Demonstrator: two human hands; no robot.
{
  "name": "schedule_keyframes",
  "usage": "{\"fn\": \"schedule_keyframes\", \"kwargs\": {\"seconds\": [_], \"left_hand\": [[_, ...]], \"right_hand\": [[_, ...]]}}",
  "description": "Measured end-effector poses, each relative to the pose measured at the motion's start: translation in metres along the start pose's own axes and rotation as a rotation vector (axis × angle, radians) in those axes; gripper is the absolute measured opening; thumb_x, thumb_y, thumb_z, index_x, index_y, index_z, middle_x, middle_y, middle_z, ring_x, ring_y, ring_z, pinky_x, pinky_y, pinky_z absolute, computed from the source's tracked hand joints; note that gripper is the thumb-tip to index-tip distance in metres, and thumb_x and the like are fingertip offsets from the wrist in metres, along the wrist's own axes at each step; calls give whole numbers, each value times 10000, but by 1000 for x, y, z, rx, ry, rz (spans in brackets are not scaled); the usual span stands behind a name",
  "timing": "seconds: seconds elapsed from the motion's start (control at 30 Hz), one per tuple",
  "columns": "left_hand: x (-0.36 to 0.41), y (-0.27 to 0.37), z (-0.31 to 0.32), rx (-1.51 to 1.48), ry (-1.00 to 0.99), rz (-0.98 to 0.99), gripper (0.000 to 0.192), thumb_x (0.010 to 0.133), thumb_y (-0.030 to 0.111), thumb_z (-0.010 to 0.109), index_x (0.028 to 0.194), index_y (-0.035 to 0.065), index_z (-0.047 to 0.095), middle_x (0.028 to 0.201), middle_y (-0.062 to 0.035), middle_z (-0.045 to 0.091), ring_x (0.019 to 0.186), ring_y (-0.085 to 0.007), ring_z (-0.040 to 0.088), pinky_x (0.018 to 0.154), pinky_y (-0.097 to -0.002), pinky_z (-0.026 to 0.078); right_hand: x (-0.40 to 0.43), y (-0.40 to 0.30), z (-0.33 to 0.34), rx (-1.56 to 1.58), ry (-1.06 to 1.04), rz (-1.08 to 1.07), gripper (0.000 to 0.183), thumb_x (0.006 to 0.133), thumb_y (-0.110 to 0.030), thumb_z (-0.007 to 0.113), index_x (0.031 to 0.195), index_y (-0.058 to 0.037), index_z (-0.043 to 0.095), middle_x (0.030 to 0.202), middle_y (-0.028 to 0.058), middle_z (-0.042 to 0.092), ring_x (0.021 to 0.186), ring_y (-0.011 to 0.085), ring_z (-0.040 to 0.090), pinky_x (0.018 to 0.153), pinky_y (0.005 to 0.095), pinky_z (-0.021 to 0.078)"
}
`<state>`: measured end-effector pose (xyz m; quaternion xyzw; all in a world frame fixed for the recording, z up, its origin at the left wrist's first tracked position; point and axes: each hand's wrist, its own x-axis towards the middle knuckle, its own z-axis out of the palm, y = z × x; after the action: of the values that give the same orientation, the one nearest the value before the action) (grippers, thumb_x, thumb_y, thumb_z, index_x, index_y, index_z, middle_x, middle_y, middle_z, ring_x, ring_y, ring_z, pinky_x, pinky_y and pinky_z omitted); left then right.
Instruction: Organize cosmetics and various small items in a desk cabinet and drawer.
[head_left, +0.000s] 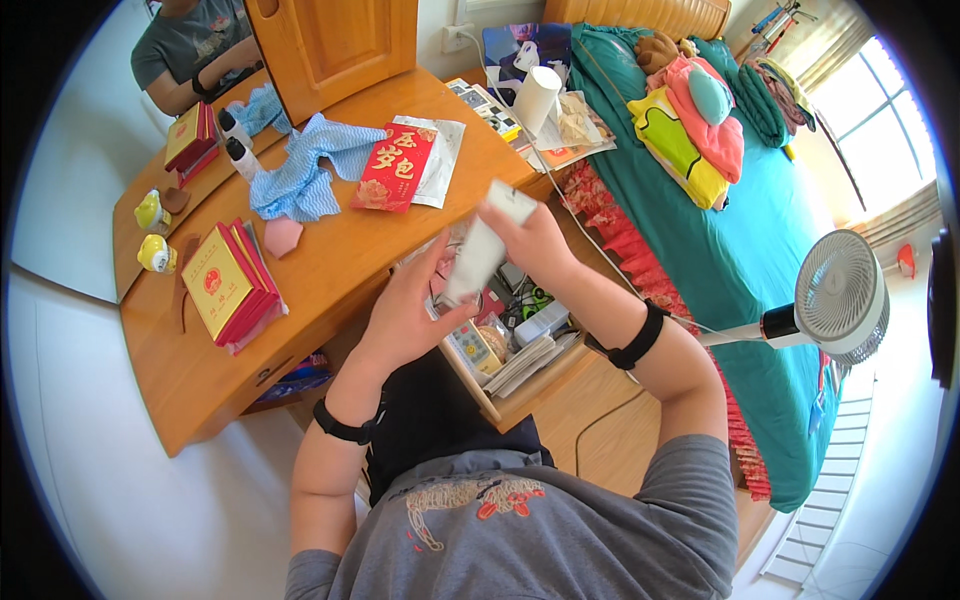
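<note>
In the head view, my right hand (534, 238) grips the upper end of a long white box (480, 253), held at a slant above an open drawer (491, 405). My left hand (409, 315) is at the box's lower end, its fingers and thumb spread apart. Whether the left thumb touches the box is hard to tell. Below the hands, the drawer holds a stack of white papers (529, 366), a pale device with buttons (474, 346), a white plastic block (541, 322) and tangled dark cables (517, 306). The hands and box hide its far part.
On the wooden desk (330, 259) lie a red envelope (394, 166), a blue-and-white cloth (307, 169), a pink piece (283, 237) and red-and-gold booklets (225, 285). A white fan (836, 289) stands at right by the bed (697, 247). A white cable (577, 202) hangs between desk and bed.
</note>
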<state>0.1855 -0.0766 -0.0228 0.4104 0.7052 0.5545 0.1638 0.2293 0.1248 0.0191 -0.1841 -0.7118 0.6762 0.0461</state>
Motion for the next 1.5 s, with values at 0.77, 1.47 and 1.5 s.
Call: {"fn": "schedule_keyframes", "kwargs": {"seconds": [0.77,1.47,1.5], "left_hand": [[12,-55,-61,1028,404,137,306,854,123,667,1145,204,718,1417,-52,505,1287,-335,446,1089,-487,341],[5,-55,-65,708,529,310,403,990,205,497,1384,155,566,1501,-146,428,1386,-352,358,1154,-472,229],[4,-53,-66,707,529,307,403,990,205,497,1384,155,566,1501,-146,428,1386,-352,358,1154,-472,229]], "right_hand": [[19,97,-20,-1669,-489,-355,270,855,-103,619,1115,-129,686,1285,90,570,1094,259,638,808,391,560],[39,-49,8,-1105,-292,-460,248,847,-364,707,933,-132,721,835,69,706,814,276,668,692,414,522],[27,-38,2,-1233,-466,-409,257,830,-355,728,962,-135,715,883,66,709,856,274,669,710,412,521]]}}
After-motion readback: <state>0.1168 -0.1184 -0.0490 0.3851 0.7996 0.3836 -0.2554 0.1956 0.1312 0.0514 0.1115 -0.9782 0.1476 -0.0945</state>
